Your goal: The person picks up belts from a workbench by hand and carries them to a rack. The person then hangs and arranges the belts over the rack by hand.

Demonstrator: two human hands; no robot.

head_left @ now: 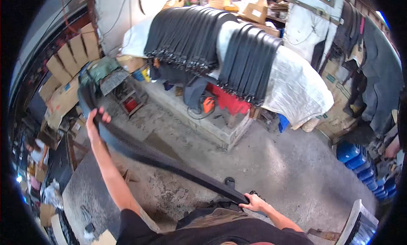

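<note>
A long black strip, flat and flexible, stretches slantwise between my hands in front of my body. My left hand is reached out far to the left, its fingers curled around the strip. Beyond that hand the strip bends upward and is smeared by motion. Close to my waist on the right, my right hand is closed around the near end of the strip. Ahead, many similar black strips hang side by side over a raised rack draped with a white sheet; small fittings show at their lower ends.
A low concrete ledge runs under the rack, with an orange tool and red cloth on it. Blue containers stack at right. Cardboard boxes and a small stool stand left. Another person is at far left.
</note>
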